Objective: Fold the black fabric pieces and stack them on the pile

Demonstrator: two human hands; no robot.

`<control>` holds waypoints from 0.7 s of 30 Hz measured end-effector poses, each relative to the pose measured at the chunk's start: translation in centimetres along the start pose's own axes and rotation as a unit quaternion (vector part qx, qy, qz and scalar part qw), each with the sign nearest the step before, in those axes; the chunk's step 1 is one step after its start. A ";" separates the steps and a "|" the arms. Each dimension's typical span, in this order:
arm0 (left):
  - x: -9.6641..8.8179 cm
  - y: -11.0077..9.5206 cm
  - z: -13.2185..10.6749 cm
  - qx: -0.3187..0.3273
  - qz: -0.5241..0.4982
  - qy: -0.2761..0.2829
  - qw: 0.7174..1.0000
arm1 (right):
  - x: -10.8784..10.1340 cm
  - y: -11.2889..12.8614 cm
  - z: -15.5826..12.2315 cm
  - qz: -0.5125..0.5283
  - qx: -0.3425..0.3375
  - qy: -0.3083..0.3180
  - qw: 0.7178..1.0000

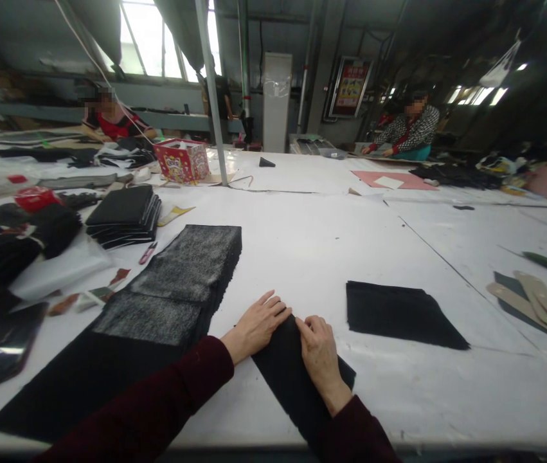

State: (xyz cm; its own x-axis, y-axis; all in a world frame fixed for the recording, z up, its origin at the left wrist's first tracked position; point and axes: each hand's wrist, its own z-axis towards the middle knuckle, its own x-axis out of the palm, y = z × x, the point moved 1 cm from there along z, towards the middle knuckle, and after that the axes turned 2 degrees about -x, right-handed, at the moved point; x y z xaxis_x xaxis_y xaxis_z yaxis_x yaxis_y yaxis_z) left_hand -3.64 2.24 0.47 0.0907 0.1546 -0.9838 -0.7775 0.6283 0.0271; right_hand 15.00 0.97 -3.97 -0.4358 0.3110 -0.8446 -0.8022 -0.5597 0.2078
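Observation:
A black fabric piece [280, 366] lies slanted on the white table in front of me, its near end running under my right sleeve. My left hand [261, 326] rests on its far left edge, fingers stretched out and fingertips at the top corner. With fingers bent, my right hand [320, 354] grips the piece near the same corner; thumb and fingertips are partly hidden. Left of my hands is a long stack of black fabric [94, 379], with speckled grey pieces [171, 283] on its far part. To the right lies a smaller black fabric stack [398, 315].
Folded black pieces [121, 215], a pink-handled cutter [148, 253] and a dark glossy tablet-like slab [6, 347] lie at left. Beige insole-shaped pieces [538, 299] are at right. A pole [214, 96] rises beside a red box [181, 161]. People [411, 128] work across the table.

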 end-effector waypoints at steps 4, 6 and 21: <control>0.2 -0.4 0.0 0.005 0.012 0.006 1.000 | -0.4 -0.4 -0.6 0.010 0.001 0.011 1.000; 0.2 -0.7 0.1 0.007 0.014 0.005 1.000 | -0.6 -0.5 -0.9 0.015 0.003 0.015 1.000; 0.2 -2.2 0.7 0.034 0.028 0.025 0.999 | -2.5 -1.5 -3.3 0.036 0.020 0.022 0.999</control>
State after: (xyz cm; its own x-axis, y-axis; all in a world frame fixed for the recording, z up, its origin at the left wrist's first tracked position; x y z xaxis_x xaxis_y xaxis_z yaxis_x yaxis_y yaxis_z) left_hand -1.47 1.40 0.32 0.0166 0.1537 -0.9880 -0.7363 0.6704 0.0919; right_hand 18.64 -1.48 -3.81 -0.4754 0.2362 -0.8475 -0.7851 -0.5487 0.2874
